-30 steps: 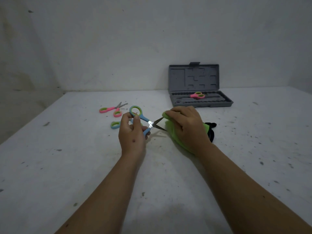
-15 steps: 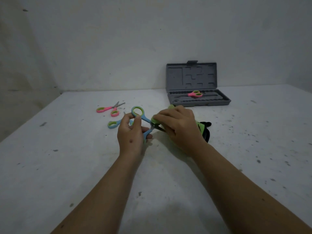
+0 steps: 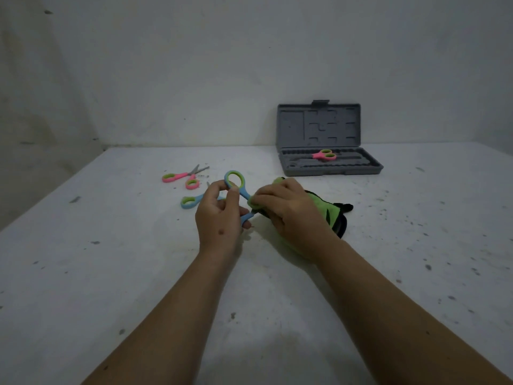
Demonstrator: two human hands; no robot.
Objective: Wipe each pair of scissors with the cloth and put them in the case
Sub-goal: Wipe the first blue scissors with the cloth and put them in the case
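My left hand (image 3: 219, 215) grips the handles of blue scissors (image 3: 236, 184) with green-lined loops, held above the table's middle. My right hand (image 3: 288, 212) holds a green cloth (image 3: 324, 211) with black trim, wrapped over the blades, which are hidden. A second blue pair (image 3: 190, 202) lies on the table just left of my left hand. Pink scissors (image 3: 184, 177) lie farther back left, blades slightly apart. An open grey case (image 3: 330, 169) stands at the back right, with one pink pair (image 3: 323, 155) lying in its tray.
The white table (image 3: 111, 273) is speckled with dark marks and meets a pale wall at the back. The case lid (image 3: 319, 125) stands upright against that wall.
My right hand has slid the cloth along the blades toward the handles, so the bare blades seen a second ago are now covered. The left hand keeps its grip.
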